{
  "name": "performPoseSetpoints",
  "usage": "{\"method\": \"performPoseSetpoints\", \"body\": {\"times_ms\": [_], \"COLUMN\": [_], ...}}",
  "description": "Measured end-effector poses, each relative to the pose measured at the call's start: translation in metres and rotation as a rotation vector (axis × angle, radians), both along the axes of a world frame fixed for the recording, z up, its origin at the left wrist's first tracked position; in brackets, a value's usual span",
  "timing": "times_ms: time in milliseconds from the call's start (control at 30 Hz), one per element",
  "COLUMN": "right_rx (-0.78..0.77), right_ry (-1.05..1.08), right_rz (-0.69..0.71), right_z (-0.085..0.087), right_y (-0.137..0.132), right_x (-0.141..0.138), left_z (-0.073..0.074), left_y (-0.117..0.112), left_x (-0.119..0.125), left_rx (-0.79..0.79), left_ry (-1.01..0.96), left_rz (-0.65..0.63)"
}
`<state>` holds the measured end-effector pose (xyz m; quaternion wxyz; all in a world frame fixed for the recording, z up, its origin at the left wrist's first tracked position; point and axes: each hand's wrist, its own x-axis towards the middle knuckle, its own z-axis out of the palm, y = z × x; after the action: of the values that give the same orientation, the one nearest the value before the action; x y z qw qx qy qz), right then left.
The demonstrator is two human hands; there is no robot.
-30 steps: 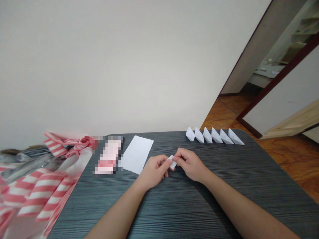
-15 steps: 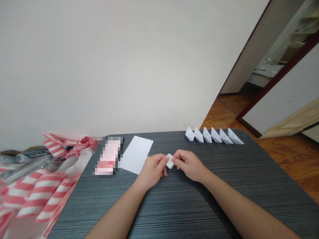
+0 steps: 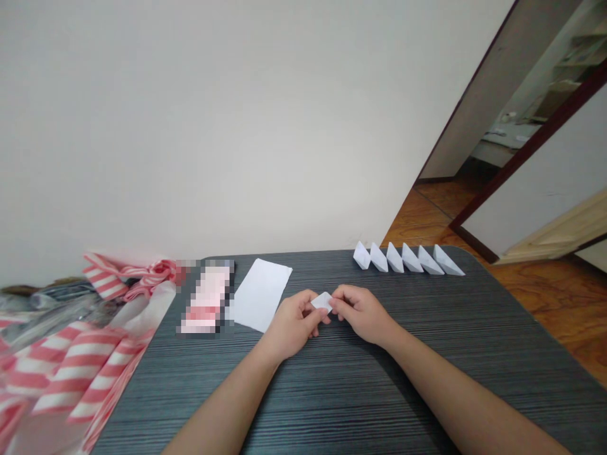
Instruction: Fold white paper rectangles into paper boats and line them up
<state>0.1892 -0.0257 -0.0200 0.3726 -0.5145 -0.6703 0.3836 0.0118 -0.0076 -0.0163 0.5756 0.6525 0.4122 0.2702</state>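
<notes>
A small folded piece of white paper (image 3: 322, 301) is held between my two hands, just above the dark table (image 3: 303, 398). My left hand (image 3: 296, 323) pinches it from the left, with the thumb over its lower edge. On the right, my right hand (image 3: 359, 313) grips its corner between thumb and fingers. Left of my hands lie flat white paper sheets (image 3: 262, 294). Folded white paper boats (image 3: 394, 258) stand in a row near the table's back edge, to the right.
A blurred-out pink and black rectangular thing (image 3: 207, 298) lies at the table's left. Beyond that edge are red-and-white striped fabric (image 3: 80, 363) and clear plastic. A pale wall (image 3: 213, 126) rises behind the table. Wooden floor (image 3: 559, 309) and a doorway are at right.
My left thumb has slid right and down across the folded paper. The paper now looks wider and slightly turned. My right hand has barely moved.
</notes>
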Motion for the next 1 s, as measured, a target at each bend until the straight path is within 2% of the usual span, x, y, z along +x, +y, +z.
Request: {"method": "performPoseSetpoints", "body": {"times_ms": [233,367,533,733,1000], "right_rx": [0.063,0.097,0.042,-0.041,0.062], "right_ry": [-0.105,-0.082,-0.031,0.028,-0.037], "right_rz": [0.045,0.045,0.041,0.049,-0.003], "right_z": [0.0038,0.0014,-0.0005,0.0022,0.0041], "right_y": [-0.0019,-0.0013,-0.0014,-0.0029,-0.0012], "right_x": [0.0005,-0.0004,-0.0008,-0.0024,-0.0028], "left_z": [-0.0008,0.0000,0.0044,0.0043,0.0069], "left_y": [0.0012,0.0000,-0.0019,-0.0012,-0.0043], "left_x": [-0.0013,-0.0025,-0.0017,-0.0003,0.0018], "left_rx": [0.056,0.109,0.159,0.150,0.155], "left_ry": [0.025,0.080,0.107,0.053,0.065], "left_rz": [0.016,0.008,-0.030,-0.005,0.051]}}
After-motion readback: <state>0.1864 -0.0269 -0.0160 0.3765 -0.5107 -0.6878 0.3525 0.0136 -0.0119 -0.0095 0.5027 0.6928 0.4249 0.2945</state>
